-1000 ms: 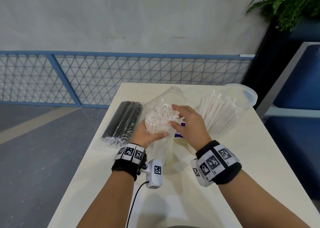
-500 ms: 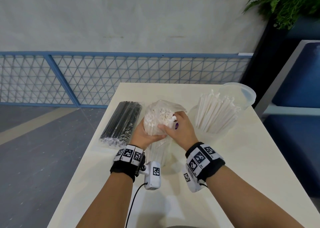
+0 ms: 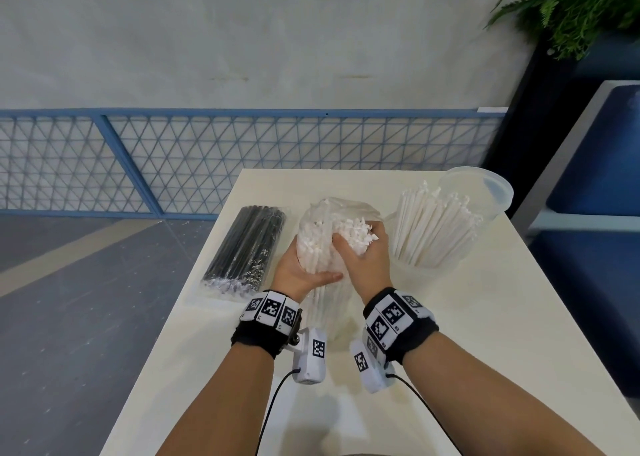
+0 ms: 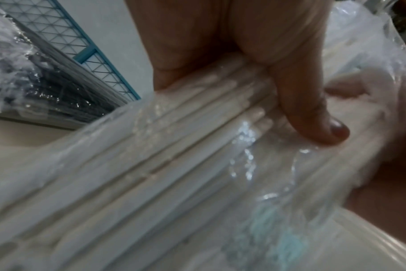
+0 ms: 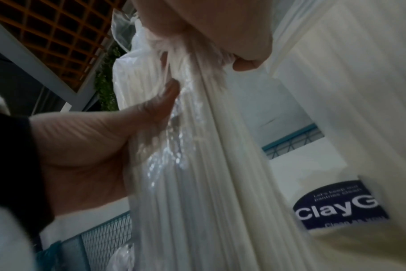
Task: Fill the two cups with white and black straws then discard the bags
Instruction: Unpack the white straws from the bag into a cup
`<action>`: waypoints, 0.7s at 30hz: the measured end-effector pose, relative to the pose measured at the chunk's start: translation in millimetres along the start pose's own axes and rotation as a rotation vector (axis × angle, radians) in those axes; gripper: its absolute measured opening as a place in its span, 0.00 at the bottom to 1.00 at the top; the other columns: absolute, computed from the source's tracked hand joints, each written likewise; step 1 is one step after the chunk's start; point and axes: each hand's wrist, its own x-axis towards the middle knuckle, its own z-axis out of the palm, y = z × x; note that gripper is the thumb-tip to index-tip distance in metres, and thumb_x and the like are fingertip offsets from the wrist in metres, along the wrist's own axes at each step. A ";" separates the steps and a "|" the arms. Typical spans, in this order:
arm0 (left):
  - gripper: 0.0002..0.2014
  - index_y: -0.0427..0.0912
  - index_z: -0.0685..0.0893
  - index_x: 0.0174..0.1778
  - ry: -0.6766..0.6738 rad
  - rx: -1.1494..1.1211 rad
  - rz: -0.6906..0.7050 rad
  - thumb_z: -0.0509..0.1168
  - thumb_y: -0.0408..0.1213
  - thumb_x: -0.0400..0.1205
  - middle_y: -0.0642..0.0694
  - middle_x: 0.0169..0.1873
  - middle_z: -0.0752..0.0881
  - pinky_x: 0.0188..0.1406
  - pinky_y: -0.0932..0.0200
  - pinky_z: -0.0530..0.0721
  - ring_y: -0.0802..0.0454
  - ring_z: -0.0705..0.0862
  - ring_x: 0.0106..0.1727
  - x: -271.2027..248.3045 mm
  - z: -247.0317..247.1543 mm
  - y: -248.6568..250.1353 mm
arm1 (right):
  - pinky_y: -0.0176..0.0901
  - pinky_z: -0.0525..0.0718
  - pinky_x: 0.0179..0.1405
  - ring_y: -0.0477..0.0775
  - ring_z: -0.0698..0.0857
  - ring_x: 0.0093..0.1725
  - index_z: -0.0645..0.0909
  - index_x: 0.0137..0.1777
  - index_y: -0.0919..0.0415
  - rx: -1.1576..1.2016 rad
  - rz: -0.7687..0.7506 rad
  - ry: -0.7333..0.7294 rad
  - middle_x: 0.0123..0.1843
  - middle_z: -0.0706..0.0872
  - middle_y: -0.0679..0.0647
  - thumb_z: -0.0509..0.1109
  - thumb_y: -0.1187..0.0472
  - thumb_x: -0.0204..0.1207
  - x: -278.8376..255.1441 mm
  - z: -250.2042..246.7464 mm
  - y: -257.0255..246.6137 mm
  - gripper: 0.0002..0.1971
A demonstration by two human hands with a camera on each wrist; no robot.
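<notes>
A clear bag of white straws (image 3: 320, 247) stands upright at the middle of the table. My left hand (image 3: 301, 272) grips the bag (image 4: 197, 165) around its middle, thumb across the front. My right hand (image 3: 363, 258) reaches into the bag's open top and grips a bunch of white straws (image 3: 353, 235), seen close up as white straws (image 5: 197, 146) in the right wrist view. A clear cup (image 3: 420, 265) at the right holds several white straws (image 3: 433, 227). An empty clear cup (image 3: 478, 192) stands behind it. A sealed bag of black straws (image 3: 247, 247) lies at the left.
The cream table (image 3: 485, 351) has its left edge close to the black straw bag. A blue mesh fence (image 3: 173, 161) runs behind the table. A dark planter with a fern (image 3: 571, 5) and a blue bench (image 3: 595, 178) stand at the right.
My right hand has gone from the bag's top down into its opening and closed round a bunch of white straws. The bag has come a little nearer and more upright.
</notes>
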 end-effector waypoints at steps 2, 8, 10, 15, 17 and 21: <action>0.37 0.48 0.75 0.59 0.001 0.010 0.006 0.82 0.27 0.57 0.48 0.53 0.86 0.63 0.48 0.82 0.47 0.83 0.61 -0.9 0.4 0.4 | 0.50 0.83 0.60 0.57 0.84 0.57 0.72 0.57 0.54 0.030 -0.019 0.022 0.60 0.80 0.64 0.75 0.42 0.58 4.3 -2.0 -7.1 0.30; 0.35 0.39 0.76 0.63 -0.017 0.116 0.033 0.81 0.29 0.60 0.52 0.49 0.83 0.40 0.84 0.77 0.59 0.82 0.50 -1.9 5.3 5.5 | 0.25 0.80 0.42 0.34 0.84 0.40 0.72 0.57 0.61 0.157 -0.104 0.090 0.46 0.85 0.51 0.74 0.61 0.72 20.0 -20.4 -44.5 0.17; 0.34 0.41 0.76 0.62 -0.021 0.119 0.032 0.81 0.28 0.60 0.53 0.47 0.83 0.38 0.85 0.76 0.60 0.81 0.49 -1.2 7.0 6.7 | 0.31 0.82 0.47 0.35 0.85 0.40 0.75 0.56 0.61 0.192 -0.102 0.097 0.43 0.85 0.46 0.74 0.60 0.73 18.6 -25.0 -52.7 0.15; 0.36 0.47 0.75 0.61 -0.020 0.106 0.025 0.82 0.28 0.58 0.54 0.50 0.84 0.49 0.73 0.79 0.51 0.82 0.59 1.0 8.8 2.0 | 0.42 0.85 0.54 0.42 0.88 0.48 0.83 0.49 0.55 0.172 -0.025 -0.009 0.46 0.89 0.47 0.77 0.58 0.69 6.2 -28.3 -52.4 0.10; 0.38 0.45 0.75 0.65 -0.025 0.134 0.046 0.82 0.29 0.59 0.53 0.52 0.83 0.44 0.79 0.78 0.55 0.81 0.56 -1.3 9.7 3.8 | 0.39 0.85 0.54 0.36 0.88 0.46 0.82 0.47 0.52 0.158 -0.003 -0.039 0.44 0.89 0.44 0.80 0.61 0.66 2.4 -28.5 -47.8 0.12; 0.38 0.46 0.75 0.64 -0.024 0.136 0.040 0.82 0.30 0.59 0.51 0.54 0.83 0.53 0.67 0.78 0.53 0.81 0.59 -1.7 10.2 3.4 | 0.47 0.84 0.57 0.48 0.88 0.49 0.83 0.49 0.58 0.243 0.063 0.017 0.46 0.88 0.50 0.78 0.62 0.67 5.0 -29.0 -50.8 0.11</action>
